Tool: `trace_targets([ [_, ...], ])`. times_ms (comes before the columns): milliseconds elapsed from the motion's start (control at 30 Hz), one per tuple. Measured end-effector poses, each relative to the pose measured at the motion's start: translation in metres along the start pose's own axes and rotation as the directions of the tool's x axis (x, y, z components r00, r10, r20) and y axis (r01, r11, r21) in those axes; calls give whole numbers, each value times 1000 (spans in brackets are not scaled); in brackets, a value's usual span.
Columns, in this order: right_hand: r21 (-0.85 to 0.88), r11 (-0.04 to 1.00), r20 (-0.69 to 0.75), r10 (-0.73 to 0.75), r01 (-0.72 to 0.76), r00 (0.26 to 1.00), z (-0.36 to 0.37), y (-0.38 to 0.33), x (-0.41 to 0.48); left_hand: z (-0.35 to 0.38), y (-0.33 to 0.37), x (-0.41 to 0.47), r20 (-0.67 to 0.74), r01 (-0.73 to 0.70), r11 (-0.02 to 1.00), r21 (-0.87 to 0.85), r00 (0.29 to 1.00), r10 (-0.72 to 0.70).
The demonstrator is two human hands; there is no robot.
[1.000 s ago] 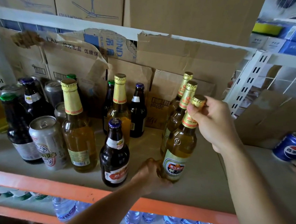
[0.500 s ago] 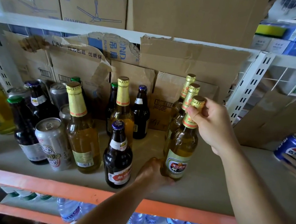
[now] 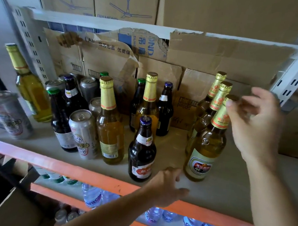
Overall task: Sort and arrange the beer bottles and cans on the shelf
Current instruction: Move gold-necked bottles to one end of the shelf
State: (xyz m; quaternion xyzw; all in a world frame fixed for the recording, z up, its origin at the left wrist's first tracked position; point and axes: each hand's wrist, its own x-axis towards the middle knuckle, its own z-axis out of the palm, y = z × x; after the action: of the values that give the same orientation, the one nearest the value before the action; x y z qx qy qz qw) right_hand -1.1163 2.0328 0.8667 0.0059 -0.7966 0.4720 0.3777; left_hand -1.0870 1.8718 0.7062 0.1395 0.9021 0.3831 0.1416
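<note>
Three gold-capped amber bottles stand in a row at the right of the shelf; the front bottle has a white oval label. My right hand hovers beside its cap, fingers spread, blurred, holding nothing. My left hand is low at that bottle's base, fingers apart, just off it. A dark brown bottle with a blue cap stands left of my left hand. Further left are a tall amber bottle, a silver can and several dark bottles and cans.
Torn cardboard boxes line the shelf's back. An orange front rail edges the shelf; water bottles lie on the shelf below. A white upright post stands at right. Another silver can and a yellow bottle sit at far left.
Both hands have let go of the front amber bottle: the right opened off its cap and neck, the left drew back from its base. The camera has shifted left and closer.
</note>
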Motion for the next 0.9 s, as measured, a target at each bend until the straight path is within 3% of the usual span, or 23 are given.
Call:
trace_targets([
  [67,43,988,-201,-135,147,970,1,-17,-5,-10,-3,-15,24,-29,1000,-1,999,29],
  [167,160,948,-245,-232,276,941,11,-37,-14,-29,-8,-36,87,-48,998,-34,995,50],
  [333,189,962,52,-208,195,977,41,-32,-33,-55,-37,-65,242,19,1000,15,970,-22],
  [467,221,975,303,-73,4,950,65,-19,-46,-78,-69,-84,208,80,995,58,974,-91],
  [733,293,951,439,-46,-94,897,91,-30,-60,-115,-124,-104,87,217,972,90,970,-225],
  [900,309,933,601,-41,-184,798,100,-41,-72,-129,-132,-104,89,203,977,67,974,-209],
])
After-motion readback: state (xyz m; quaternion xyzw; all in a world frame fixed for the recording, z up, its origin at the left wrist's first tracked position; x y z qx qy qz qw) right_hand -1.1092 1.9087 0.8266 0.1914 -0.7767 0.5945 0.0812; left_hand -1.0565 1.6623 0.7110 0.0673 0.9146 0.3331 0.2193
